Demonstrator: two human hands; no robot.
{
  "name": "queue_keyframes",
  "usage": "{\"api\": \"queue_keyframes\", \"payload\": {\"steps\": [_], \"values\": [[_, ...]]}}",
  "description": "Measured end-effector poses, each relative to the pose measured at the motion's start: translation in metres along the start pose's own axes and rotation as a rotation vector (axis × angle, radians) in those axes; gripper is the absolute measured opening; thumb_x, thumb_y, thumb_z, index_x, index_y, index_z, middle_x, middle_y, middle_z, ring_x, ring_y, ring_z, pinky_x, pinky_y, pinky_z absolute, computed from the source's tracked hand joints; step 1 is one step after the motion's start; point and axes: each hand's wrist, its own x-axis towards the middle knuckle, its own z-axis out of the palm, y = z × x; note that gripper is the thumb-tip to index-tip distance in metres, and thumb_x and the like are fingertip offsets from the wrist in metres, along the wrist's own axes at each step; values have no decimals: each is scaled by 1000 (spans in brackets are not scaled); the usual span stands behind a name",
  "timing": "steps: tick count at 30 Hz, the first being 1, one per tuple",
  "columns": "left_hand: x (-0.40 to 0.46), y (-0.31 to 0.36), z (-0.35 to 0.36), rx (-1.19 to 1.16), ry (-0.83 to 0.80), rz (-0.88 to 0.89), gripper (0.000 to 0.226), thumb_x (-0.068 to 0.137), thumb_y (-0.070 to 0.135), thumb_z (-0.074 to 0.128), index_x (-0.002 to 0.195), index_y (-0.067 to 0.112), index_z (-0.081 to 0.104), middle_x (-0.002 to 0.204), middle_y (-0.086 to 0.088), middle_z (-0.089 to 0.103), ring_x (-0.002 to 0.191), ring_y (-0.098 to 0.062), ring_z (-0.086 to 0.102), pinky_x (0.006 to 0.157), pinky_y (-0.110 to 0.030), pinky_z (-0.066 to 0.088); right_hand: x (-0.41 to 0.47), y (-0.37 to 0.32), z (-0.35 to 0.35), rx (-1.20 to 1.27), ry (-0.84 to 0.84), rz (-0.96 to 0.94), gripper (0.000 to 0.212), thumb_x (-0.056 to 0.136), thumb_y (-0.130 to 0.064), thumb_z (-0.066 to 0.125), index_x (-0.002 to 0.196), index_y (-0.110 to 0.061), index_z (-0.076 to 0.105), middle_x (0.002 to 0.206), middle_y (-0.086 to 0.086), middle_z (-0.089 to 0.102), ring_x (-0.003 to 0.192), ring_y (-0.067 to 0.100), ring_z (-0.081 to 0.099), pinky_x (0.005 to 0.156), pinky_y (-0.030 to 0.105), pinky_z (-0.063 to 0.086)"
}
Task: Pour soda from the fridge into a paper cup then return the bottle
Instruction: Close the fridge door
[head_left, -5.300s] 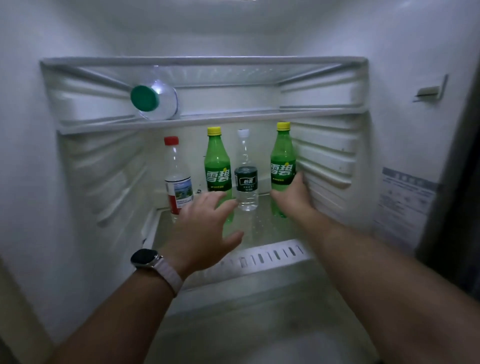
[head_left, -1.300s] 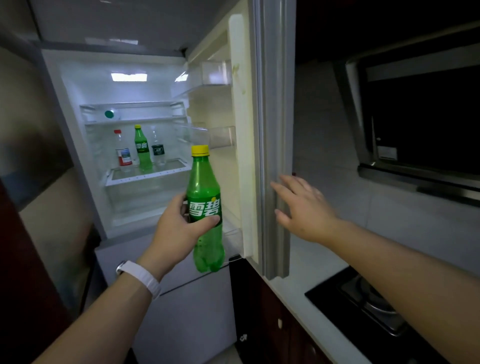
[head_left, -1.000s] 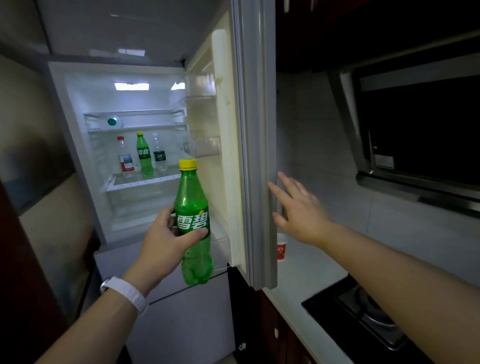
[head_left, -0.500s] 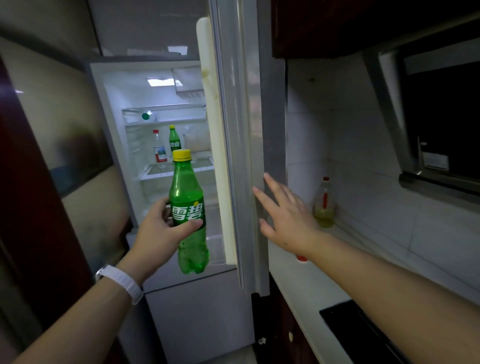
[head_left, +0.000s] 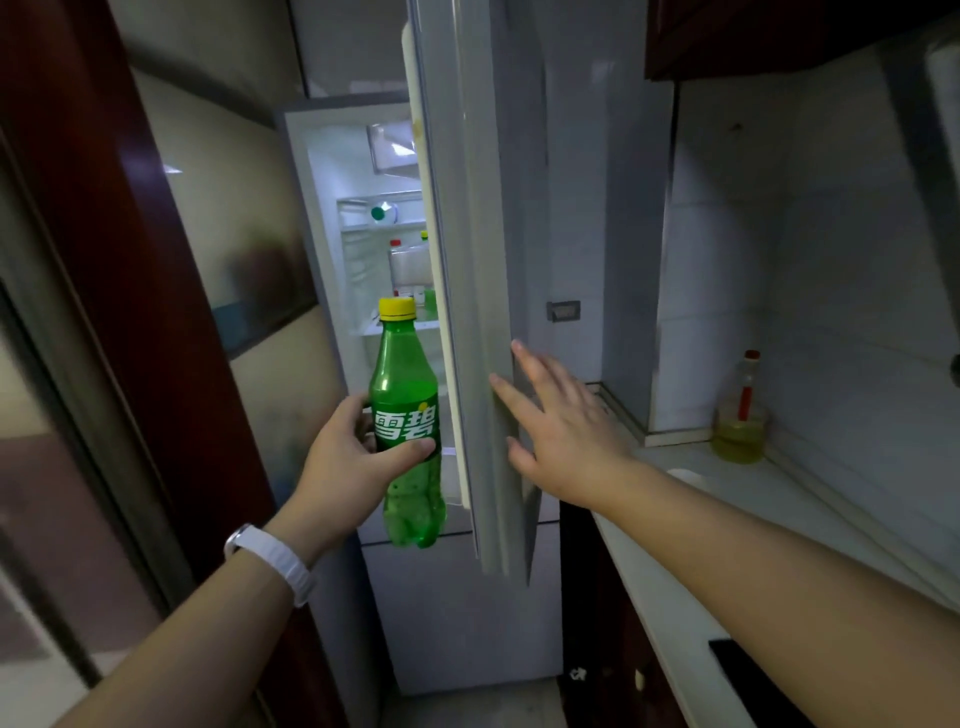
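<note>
Head view: left hand (head_left: 347, 467) grips the soda bottle (head_left: 408, 426) upright before the fridge; right hand (head_left: 558, 434), fingers spread, presses the door's (head_left: 467, 260) edge to close it; next, carrying to the countertop (head_left: 779, 499)

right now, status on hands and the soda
Left hand grips green soda bottle, cap on. Right hand open against fridge door. Door partly open.

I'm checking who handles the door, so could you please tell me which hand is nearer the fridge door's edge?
Right. The right hand has straight fingers against the fridge door edge; the left hand holds the green soda bottle just left of it.
</note>
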Motion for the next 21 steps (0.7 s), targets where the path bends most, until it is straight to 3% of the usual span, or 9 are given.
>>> {"api": "queue_keyframes", "payload": {"steps": [4, 9, 14, 17, 21], "values": [[10, -6, -16, -27, 4, 0, 53, 55, 34, 89, 101, 34, 64, 104, 0, 74, 95, -18, 71, 73, -23, 56, 18, -16, 14, -3, 38, -18, 74, 89, -40, 56, 152, -28, 18, 161, 2, -8, 145, 28, 5, 113, 46, 12], [25, -13, -40, -49, 15, 0, 55, 57, 25, 89, 105, 29, 63, 103, 0, 74, 95, -18, 71, 74, -24, 56, 45, -39, 31, 22, 114, -54, 76, 81, -34, 68, 148, -21, 33, 159, 12, 15, 141, 36, 25, 108, 51, 27], [46, -21, -71, -41, -6, -4, 49, 69, 0, 84, 107, 19, 60, 100, 2, 75, 92, -17, 72, 72, -21, 55, 74, -59, 52, 40, 131, -54, 84, 80, -35, 71, 150, -22, 28, 159, 14, 15, 141, 38, 23, 109, 50, 24], [59, -26, -88, -52, -4, -10, 49, 70, -3, 82, 108, 18, 59, 97, 5, 75, 90, -13, 72, 71, -19, 55, 91, -74, 66, 56, 123, -14, 87, 81, -40, 66, 152, -29, 17, 161, 11, 6, 145, 35, 15, 109, 47, 16], [73, -37, -111, -72, 8, -15, 50, 71, -8, 79, 112, 10, 58, 93, 3, 75, 89, -12, 72, 71, -20, 55, 112, -96, 84, 81, 129, 20, 86, 80, -40, 64, 152, -29, 18, 160, 13, 8, 145, 35, 16, 113, 50, 21]]}}
